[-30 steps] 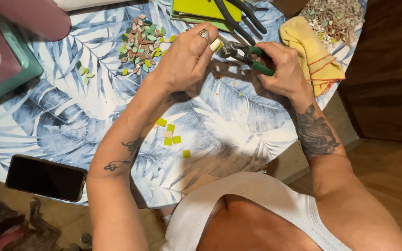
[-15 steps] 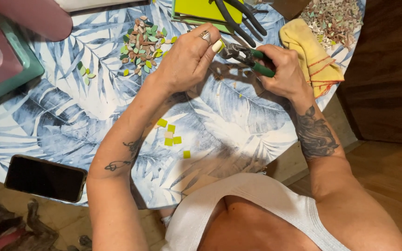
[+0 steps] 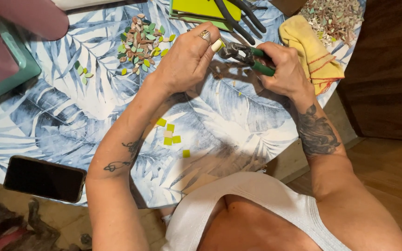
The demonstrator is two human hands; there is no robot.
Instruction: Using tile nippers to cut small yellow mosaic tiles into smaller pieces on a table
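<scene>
Near the round leaf-print table's [image 3: 70, 116] far edge, our left hand [image 3: 184, 58] pinches a pale-yellow tile piece [image 3: 217, 45] while our right hand [image 3: 282, 67] clenches green-handled nippers [image 3: 247, 53], their jaws half hidden.

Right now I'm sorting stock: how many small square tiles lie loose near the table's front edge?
5: four clustered, green, green, pale, green over and, plus one apart. The left forearm may hide others.
</scene>
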